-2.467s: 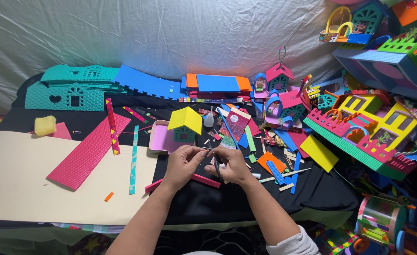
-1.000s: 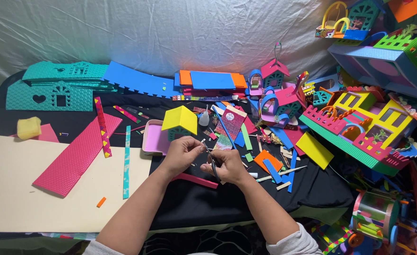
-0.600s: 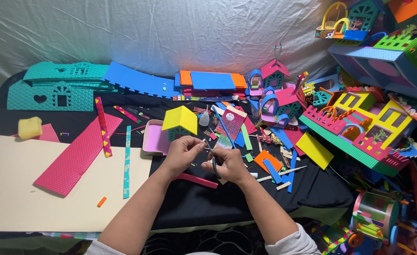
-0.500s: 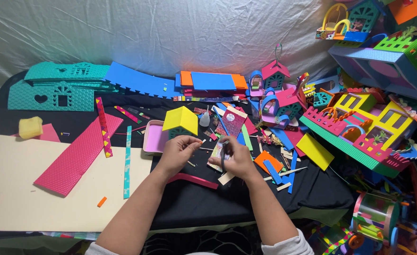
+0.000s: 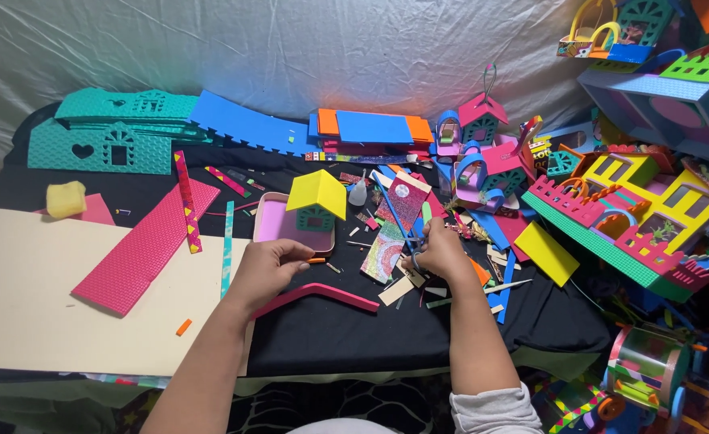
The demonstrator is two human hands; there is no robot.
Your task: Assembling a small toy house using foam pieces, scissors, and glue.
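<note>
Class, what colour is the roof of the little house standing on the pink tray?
Yellow. The little house's roof shows best in the head view, above the pink tray.

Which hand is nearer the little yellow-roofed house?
Left. The left hand lies just below the house, by its pink tray; the right hand is farther off to the house's right.
</note>
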